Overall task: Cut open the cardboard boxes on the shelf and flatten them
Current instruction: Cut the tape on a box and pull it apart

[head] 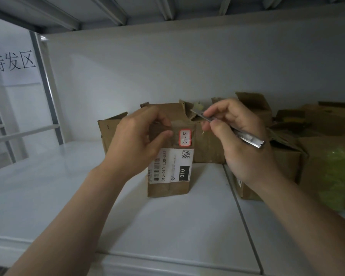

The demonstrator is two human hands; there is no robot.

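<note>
A small brown cardboard box (170,188) stands upright on the white shelf (177,226), with a shipping label and a red-edged sticker on its front. My left hand (135,142) grips its upper left part, thumb and fingers curled round the top edge. My right hand (241,134) holds a silver utility knife (237,134), its blade tip pointing left just above the box's top right corner. I cannot tell whether the blade touches the cardboard.
More cardboard boxes (207,148) stand behind and to the right, some with flaps open. A yellow-green plastic bag (335,176) lies at the far right. A seam (245,222) divides the shelf boards. An upright post (48,92) stands at left.
</note>
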